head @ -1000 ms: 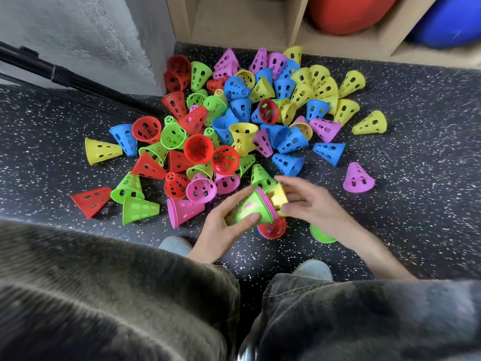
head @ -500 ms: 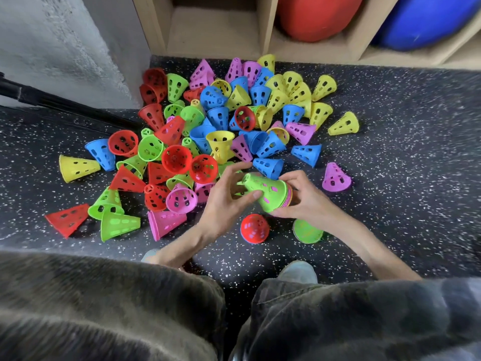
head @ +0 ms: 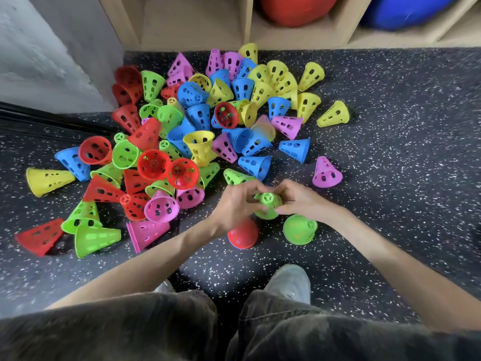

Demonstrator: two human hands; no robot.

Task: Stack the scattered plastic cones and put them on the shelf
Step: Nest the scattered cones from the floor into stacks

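Observation:
A big heap of perforated plastic cones (head: 205, 121) in red, green, blue, yellow and pink lies scattered on the dark speckled floor. My left hand (head: 235, 204) and my right hand (head: 296, 198) both grip a small stack topped by a green cone (head: 268, 204), its narrow tip pointing up at me. Just below the hands a red cone (head: 243, 235) and another green cone (head: 299, 229) stand upright on the floor. The wooden shelf (head: 187, 24) runs along the back, its left compartment showing bare board.
A red ball (head: 296, 9) and a blue ball (head: 406, 11) fill the shelf's other compartments. A grey wall (head: 52, 56) and black rods (head: 52, 123) are at the left. My shoes (head: 291, 282) and knees sit at the bottom. Bare floor (head: 403, 152) stretches right.
The stack lay sideways between my hands; now it is turned tip-up and both hands close around it. The view has shifted down and left, nearer the shelf.

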